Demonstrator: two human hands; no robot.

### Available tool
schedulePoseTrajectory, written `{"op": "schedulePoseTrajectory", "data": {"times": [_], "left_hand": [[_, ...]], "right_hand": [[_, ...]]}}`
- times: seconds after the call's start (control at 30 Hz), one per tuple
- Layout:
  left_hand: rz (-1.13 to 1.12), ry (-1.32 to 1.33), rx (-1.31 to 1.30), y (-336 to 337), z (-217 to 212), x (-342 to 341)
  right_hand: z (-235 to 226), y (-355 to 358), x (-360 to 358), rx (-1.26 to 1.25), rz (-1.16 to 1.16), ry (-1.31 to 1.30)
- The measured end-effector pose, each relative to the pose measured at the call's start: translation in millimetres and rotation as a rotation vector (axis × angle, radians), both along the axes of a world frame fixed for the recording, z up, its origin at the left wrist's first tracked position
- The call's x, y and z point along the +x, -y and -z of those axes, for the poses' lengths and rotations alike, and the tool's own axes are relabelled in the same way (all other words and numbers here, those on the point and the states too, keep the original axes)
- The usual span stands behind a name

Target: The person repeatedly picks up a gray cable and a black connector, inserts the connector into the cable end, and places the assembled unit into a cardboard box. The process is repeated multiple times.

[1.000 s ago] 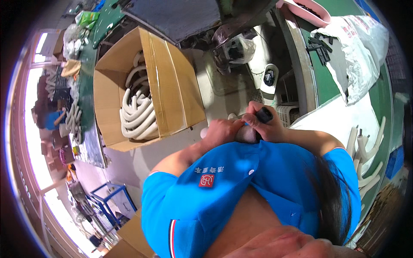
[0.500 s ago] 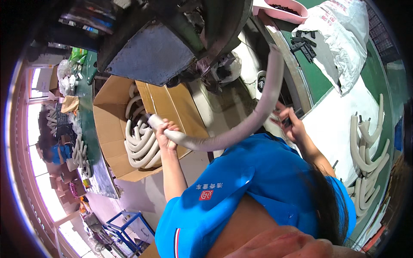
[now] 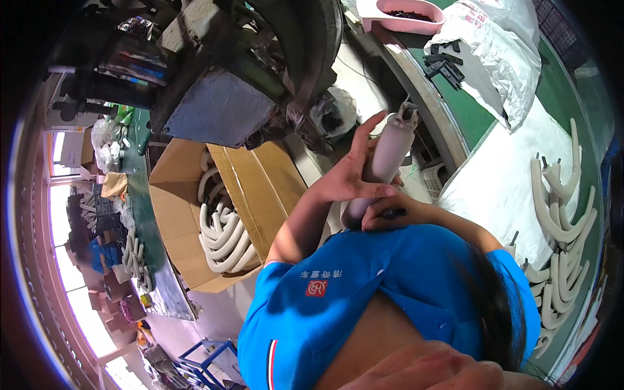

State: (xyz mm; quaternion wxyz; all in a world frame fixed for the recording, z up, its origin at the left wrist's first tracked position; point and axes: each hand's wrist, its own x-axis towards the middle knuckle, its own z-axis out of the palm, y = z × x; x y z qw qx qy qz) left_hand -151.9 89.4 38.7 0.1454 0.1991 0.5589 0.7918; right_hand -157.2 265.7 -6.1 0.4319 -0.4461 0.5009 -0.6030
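A curved grey foam-covered tube (image 3: 389,151) points up and away in front of my chest. Its far end looks ragged, with an opening in it. My left hand (image 3: 344,172) grips the tube below that end, thumb on the near side and one finger stretched along it. Lower down, against the blue shirt, my right hand (image 3: 406,213) is closed beside the tube's lower part. A small black piece (image 3: 394,213) shows between its fingers; its kind is not clear. The tube's lower end is hidden behind the hands and shirt.
An open cardboard box (image 3: 185,218) of similar tubes stands to the left. A dark machine (image 3: 221,97) fills the upper left. On the green table at right are a white sack (image 3: 500,58), black parts (image 3: 445,68), a pink scoop-like tray (image 3: 396,23) and more tubes (image 3: 559,208).
The tube has swung from spanning sideways to pointing away from me. My left hand has moved right, up to its far end, and my right hand has come in beside the tube.
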Motion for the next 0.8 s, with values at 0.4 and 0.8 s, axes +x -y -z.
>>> {"op": "schedulePoseTrajectory", "data": {"times": [0.4,0.8], "left_hand": [[-0.150,-0.162,0.168,-20.8,-7.8,15.2],[-0.223,-0.214,0.012,-25.3,-10.7,24.6]], "right_hand": [[-60.3,-9.1,-24.8,-0.416,1.004,-0.557],[-51.1,11.6,-11.3,-0.528,1.053,-0.767]]}}
